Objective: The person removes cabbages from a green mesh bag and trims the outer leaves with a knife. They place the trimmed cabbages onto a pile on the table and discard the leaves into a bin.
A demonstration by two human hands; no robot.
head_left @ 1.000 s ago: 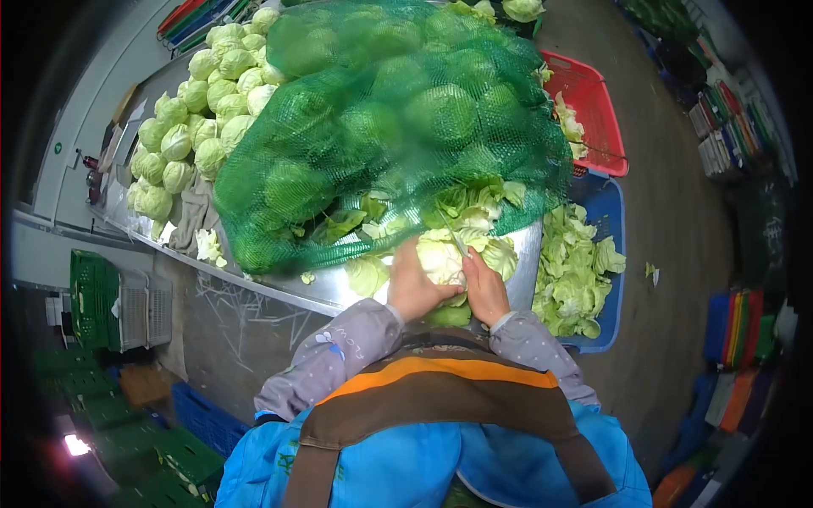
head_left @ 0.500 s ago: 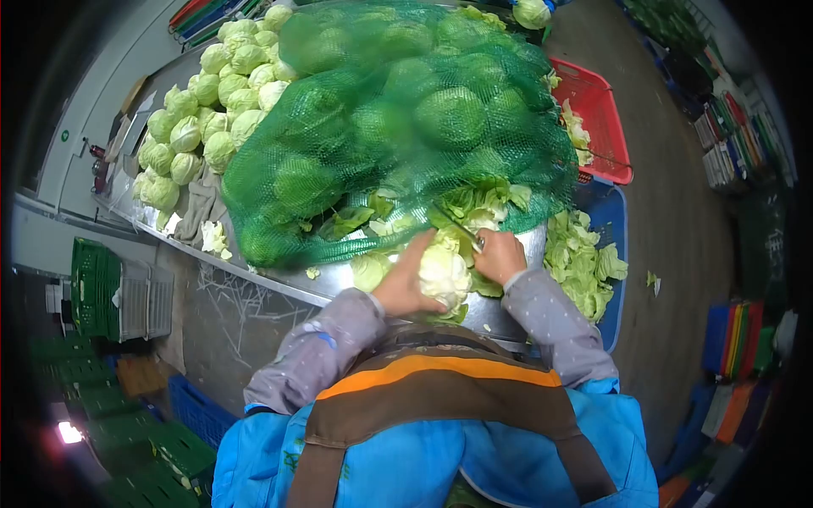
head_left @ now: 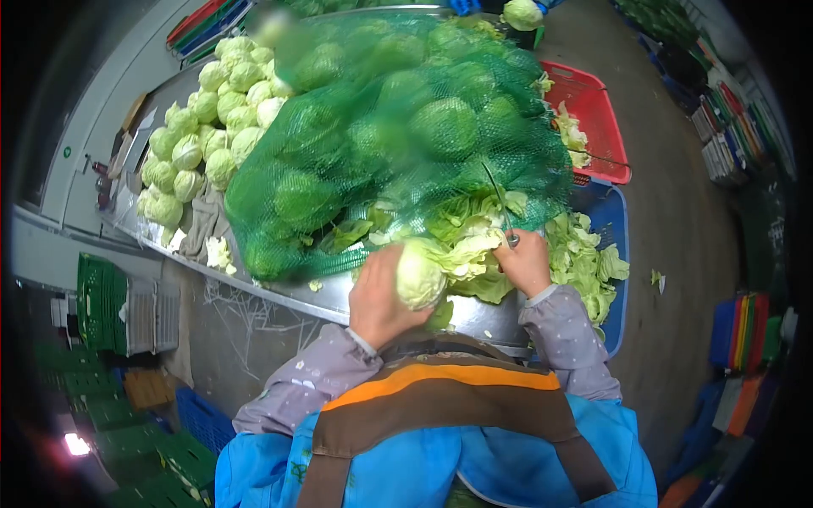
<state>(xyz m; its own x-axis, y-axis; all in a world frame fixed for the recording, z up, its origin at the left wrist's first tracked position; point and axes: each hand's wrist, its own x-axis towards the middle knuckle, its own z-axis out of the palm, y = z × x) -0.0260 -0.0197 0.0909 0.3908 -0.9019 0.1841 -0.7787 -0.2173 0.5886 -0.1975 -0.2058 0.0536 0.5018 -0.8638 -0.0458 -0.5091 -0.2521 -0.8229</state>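
Observation:
My left hand (head_left: 378, 298) is wrapped round a pale green cabbage (head_left: 420, 275) above the metal table's (head_left: 334, 293) near edge. Gripped in my right hand (head_left: 526, 262) is a knife (head_left: 498, 191), its thin blade pointing up and away over the netting. Loose outer leaves (head_left: 476, 254) lie between the two hands, spreading from the cabbage to my right fingers. Just beyond, a green mesh sack (head_left: 292, 190) full of cabbages covers much of the table, with more leaves at its open mouth.
Trimmed cabbages (head_left: 188, 152) are piled at the table's left, beside a grey cloth (head_left: 206, 222). On the right stand a blue crate (head_left: 622, 254) of leaves and a red crate (head_left: 614, 127). Green crates (head_left: 100, 300) stand on the floor at left. A blue-gloved hand (head_left: 464, 7) shows at the far edge.
My left hand has turned the cabbage and drawn it slightly left. My right hand has moved right with the knife, whose blade now points more upright, and leaves have spread out between the hands.

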